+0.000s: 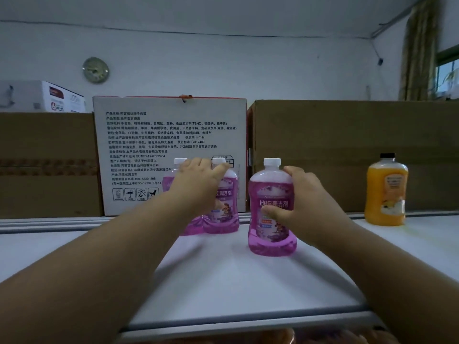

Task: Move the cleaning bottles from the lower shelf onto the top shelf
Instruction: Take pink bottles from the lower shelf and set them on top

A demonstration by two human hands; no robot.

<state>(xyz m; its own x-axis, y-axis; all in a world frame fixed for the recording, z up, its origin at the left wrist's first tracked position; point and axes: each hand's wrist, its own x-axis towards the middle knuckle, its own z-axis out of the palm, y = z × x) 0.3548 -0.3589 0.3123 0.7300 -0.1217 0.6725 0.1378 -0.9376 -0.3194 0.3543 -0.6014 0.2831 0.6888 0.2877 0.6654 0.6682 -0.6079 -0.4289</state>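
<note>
Three purple cleaning bottles with white caps stand on the white top shelf. My right hand grips the nearest purple bottle from its right side, thumb across the label; the bottle stands upright on the shelf. My left hand is laid over two more purple bottles further back; the right one shows most of its label, the left one is mostly hidden behind my hand and forearm. Whether that hand's fingers curl round a bottle is not visible.
An orange bottle with a black cap stands on the shelf at the right. Behind the bottles are a white printed carton and brown cardboard boxes along the back. The shelf's front edge is metal.
</note>
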